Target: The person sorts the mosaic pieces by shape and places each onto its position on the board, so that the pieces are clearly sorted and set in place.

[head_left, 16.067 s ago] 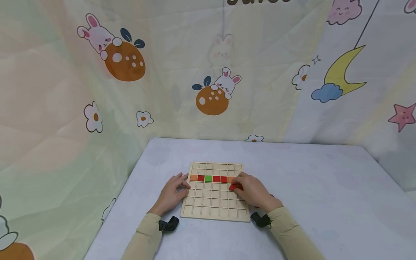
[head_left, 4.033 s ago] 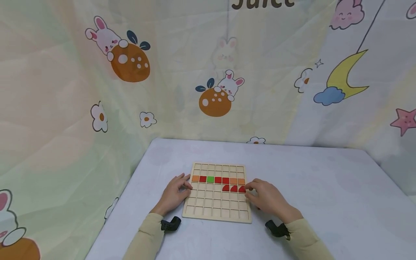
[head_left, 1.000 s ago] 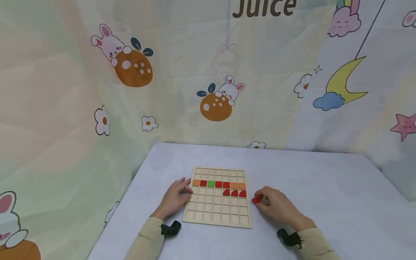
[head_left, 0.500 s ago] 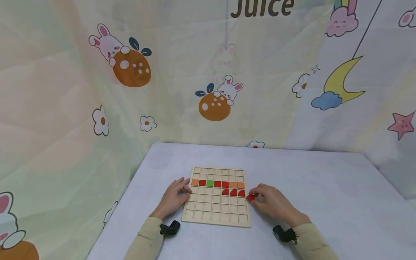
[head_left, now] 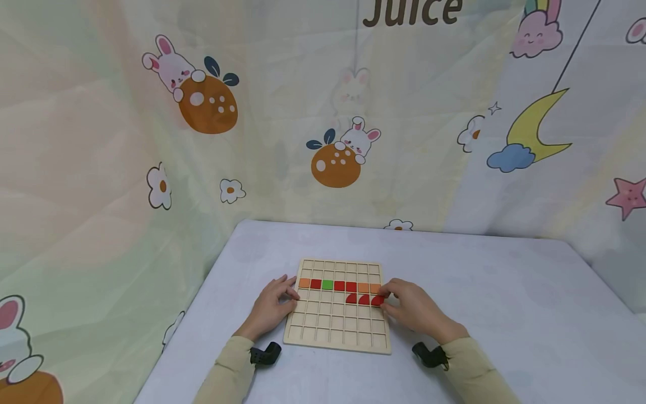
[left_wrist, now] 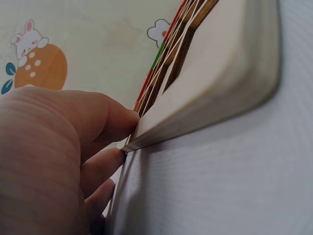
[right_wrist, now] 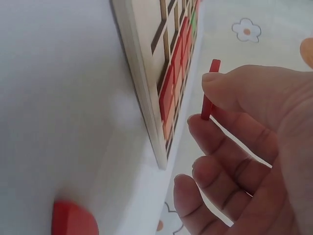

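Note:
A light wooden grid board (head_left: pixel 335 336) lies flat on the table. One row of it holds square tiles: orange, red, a green tile (head_left: pixel 327 284), red, red, orange, orange. Below their right end sit red pieces with a curved edge (head_left: pixel 364 299). My left hand (head_left: pixel 272 306) touches the board's left edge with thumb and fingers; in the left wrist view the thumb tip rests at the rim. At the right edge, my right hand (head_left: pixel 416 308) pinches a thin red tile (right_wrist: pixel 210 93) between thumb and fingers. From the head, the hand partly covers the row's right end.
A red block (right_wrist: pixel 73 220) lies on the table right of the board, seen in the right wrist view. White cloth covers the table (head_left: pixel 494 292). A printed fabric backdrop (head_left: pixel 414 185) stands behind and to the left.
Over the last second my right hand has carried the red tile left to the board's right edge. The curved red pieces, one before, have become three since the oldest frame. The left hand stays put.

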`<state>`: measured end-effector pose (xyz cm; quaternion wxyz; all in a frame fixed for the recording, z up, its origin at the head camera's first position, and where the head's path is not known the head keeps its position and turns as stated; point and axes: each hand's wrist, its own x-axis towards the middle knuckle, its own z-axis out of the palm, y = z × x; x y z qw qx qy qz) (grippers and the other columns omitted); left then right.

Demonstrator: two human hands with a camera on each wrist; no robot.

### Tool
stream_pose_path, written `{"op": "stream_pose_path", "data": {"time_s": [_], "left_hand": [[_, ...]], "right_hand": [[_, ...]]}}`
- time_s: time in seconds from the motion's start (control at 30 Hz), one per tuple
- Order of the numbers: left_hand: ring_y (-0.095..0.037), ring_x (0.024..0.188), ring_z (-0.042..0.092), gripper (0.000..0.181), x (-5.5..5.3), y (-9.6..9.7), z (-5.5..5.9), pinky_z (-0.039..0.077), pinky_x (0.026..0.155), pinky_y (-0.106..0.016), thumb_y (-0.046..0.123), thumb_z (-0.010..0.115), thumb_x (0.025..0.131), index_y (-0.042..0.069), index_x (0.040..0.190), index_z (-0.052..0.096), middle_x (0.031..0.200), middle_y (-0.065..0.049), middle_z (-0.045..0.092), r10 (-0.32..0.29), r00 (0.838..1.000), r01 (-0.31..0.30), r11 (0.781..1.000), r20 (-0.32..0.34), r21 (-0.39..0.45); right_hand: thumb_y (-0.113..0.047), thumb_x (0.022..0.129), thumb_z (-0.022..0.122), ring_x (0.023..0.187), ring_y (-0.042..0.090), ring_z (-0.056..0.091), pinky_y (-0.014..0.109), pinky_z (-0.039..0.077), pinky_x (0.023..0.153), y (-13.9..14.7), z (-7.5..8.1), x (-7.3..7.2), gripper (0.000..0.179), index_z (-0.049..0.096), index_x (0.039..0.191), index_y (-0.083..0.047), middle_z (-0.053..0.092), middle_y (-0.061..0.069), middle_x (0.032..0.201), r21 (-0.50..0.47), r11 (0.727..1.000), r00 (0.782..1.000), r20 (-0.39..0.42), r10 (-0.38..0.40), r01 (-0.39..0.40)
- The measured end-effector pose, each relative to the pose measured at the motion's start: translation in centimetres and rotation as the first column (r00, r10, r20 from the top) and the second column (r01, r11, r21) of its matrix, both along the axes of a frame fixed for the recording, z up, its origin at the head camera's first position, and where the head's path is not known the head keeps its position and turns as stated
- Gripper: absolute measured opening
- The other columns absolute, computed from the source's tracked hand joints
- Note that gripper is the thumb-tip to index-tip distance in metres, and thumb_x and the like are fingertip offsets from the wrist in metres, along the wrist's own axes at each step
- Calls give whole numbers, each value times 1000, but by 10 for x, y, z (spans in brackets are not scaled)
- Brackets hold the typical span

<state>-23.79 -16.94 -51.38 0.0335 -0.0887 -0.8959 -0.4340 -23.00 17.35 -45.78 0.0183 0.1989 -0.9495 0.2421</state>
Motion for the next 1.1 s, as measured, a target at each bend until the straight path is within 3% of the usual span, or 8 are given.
{"op": "stream_pose_path", "data": {"time_s": [0.23, 0.47, 0.67, 1.1], "left_hand": [[-28, 146, 27, 14, 1, 0, 1, 14, 120, -53, 12, 69, 85, 25, 82, 65, 146, -3, 50, -4, 1000, 4, 1000, 0, 5], [-28, 146, 28, 16, 0, 0, 1, 14, 121, -52, 10, 69, 85, 26, 82, 65, 146, -2, 51, -4, 1000, 4, 1000, -9, 6], [-27, 146, 28, 16, 0, 0, 0, 14, 121, -52, 11, 69, 85, 26, 81, 65, 146, -3, 51, -5, 1000, 5, 1000, -9, 10], [-28, 146, 27, 16, 0, 0, 1, 15, 120, -55, 12, 69, 86, 27, 81, 64, 146, -2, 50, 7, 1000, -7, 1000, 8, -2]], "right_hand": [[-15, 82, 77, 93, 15, 62, 33, 55, 81, -9, -2, -6, 22, 71, 103, -17, 64, -11, 99, -5, 1000, 1000, 8, 14, -14], [-15, 82, 77, 81, 14, 55, 29, 52, 71, -19, -1, -10, 20, 72, 101, -15, 64, -8, 96, -4, 998, 998, -10, 59, -59], [-17, 83, 75, 83, 12, 54, 27, 51, 73, -30, -5, -12, 21, 72, 104, -15, 61, -9, 97, -10, 996, 996, 5, 85, -85], [-15, 85, 72, 85, 9, 56, 29, 54, 78, -46, -6, -18, 16, 72, 101, -15, 62, -8, 97, 19, 991, 990, -42, 134, -134]]}}
